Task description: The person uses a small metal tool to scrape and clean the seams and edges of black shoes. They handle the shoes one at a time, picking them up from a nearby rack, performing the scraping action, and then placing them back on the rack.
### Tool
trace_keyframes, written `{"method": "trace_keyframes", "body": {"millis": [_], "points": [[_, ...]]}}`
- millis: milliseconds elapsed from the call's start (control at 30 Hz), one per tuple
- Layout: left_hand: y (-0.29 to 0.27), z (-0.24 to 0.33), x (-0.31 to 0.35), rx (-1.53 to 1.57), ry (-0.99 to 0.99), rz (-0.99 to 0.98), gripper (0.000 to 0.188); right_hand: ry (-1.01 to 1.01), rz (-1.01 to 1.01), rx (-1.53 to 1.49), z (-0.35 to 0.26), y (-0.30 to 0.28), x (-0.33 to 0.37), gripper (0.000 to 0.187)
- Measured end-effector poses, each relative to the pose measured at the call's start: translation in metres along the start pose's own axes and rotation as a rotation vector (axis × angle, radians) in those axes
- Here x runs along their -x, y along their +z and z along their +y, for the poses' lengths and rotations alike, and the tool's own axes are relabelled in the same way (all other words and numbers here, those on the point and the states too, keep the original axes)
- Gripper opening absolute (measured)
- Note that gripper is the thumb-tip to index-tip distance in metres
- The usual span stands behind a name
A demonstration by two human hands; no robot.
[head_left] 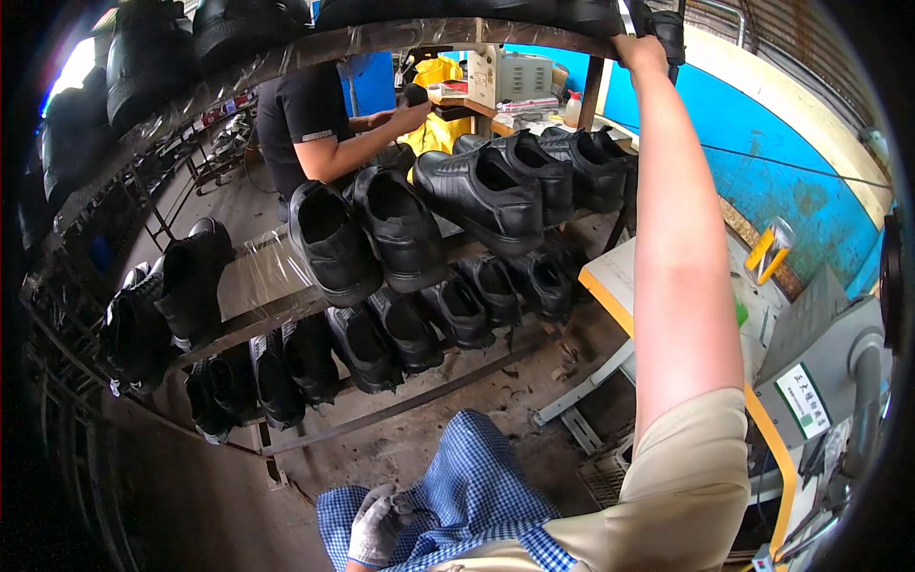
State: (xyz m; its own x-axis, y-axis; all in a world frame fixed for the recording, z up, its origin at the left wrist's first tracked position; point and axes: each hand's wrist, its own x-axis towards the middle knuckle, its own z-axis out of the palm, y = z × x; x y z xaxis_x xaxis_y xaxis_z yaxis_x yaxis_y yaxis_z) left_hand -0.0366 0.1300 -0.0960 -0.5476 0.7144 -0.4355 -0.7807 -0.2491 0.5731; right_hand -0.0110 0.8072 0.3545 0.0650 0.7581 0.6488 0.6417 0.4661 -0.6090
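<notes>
My right arm stretches up to the far right end of the rack's top shelf. There my bare right hand (640,53) is closed on the rack frame, beside a pale upright strip (626,17). My left hand (378,524), in a grey-white glove, is low in front of the blue checked apron (477,467). Its fingers are curled together, and what they hold, if anything, cannot be made out. Between my hands stands the rack, with black shoes (481,195) on its middle shelf and more black shoes (405,329) on the shelf below.
Another person (300,124) in a dark shirt works behind the rack, a dark item in hand. On the right are a white table with a yellow edge (610,300) and a grey machine (810,362). A blue and cream wall (772,181) runs behind them.
</notes>
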Motion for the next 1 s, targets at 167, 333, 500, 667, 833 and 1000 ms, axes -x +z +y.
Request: {"method": "trace_keyframes", "body": {"millis": [167, 333, 500, 667, 833, 1000], "points": [[-0.008, -0.009, 0.008, 0.004, 0.032, 0.006, 0.032, 0.000, 0.103, -0.627, -0.014, -0.011, 0.062, 0.085], [-0.001, -0.014, 0.021, 0.021, -0.024, -0.038, 0.031, -0.275, 0.411, -1.189, 0.009, -0.064, 0.062, 0.094], [-0.004, -0.013, 0.049, -0.009, 0.050, -0.063, 0.034, -0.473, 0.681, -1.419, 0.002, -0.151, 0.206, 0.064], [0.001, -0.001, 0.071, -0.086, 0.197, -0.159, 0.042, -0.278, 0.451, -1.388, 0.040, -0.201, 0.373, 0.060], [0.021, 0.040, 0.092, -0.460, 0.556, -0.218, 0.068, -0.438, -0.556, -1.119, 0.030, -0.190, 0.500, 0.092], [0.059, 0.073, 0.110, -0.742, 0.826, -0.051, 0.050, -0.547, -1.071, -1.053, 0.013, -0.151, 0.595, 0.093]]}}
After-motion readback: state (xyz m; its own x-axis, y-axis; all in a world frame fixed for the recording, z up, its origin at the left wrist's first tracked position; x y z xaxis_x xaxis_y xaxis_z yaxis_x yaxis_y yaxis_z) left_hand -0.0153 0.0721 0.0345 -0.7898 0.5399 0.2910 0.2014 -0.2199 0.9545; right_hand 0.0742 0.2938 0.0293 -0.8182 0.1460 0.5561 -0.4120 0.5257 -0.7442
